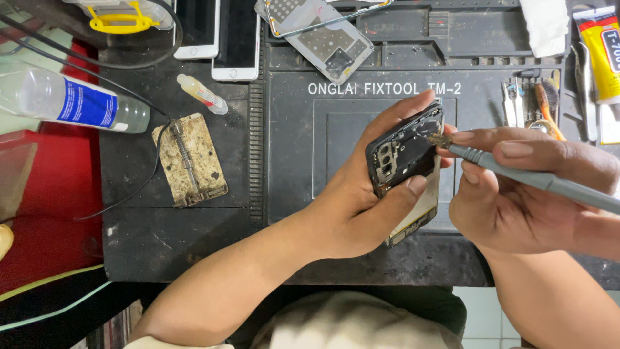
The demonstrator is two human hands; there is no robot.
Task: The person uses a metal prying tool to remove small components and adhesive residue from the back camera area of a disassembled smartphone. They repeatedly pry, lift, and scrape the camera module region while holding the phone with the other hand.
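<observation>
- Centre of the frame: left hand [361,207] is wrapped around an opened phone [405,161], tilting it up so its inside faces the camera.
- Right hand [516,194] pinches a grey brush tool [516,173] pen-style, its tip touching the phone's top edge.
- A dark work mat [290,142] lies beneath, catching any debris.

The phone [405,155] in my left hand [361,207] is dark plastic with small shiny metal bits inside. The tool [536,181] in my right hand [516,194] has a smooth, dull grey plastic handle and a small metal tip. The mat [290,129] on the bench is dark, dull rubber, dusty and scuffed. The flat metal clamp [190,160] looks rusty and rough. The bottle [71,103] is clear, shiny plastic. The tube [604,52] is glossy yellow.
</observation>
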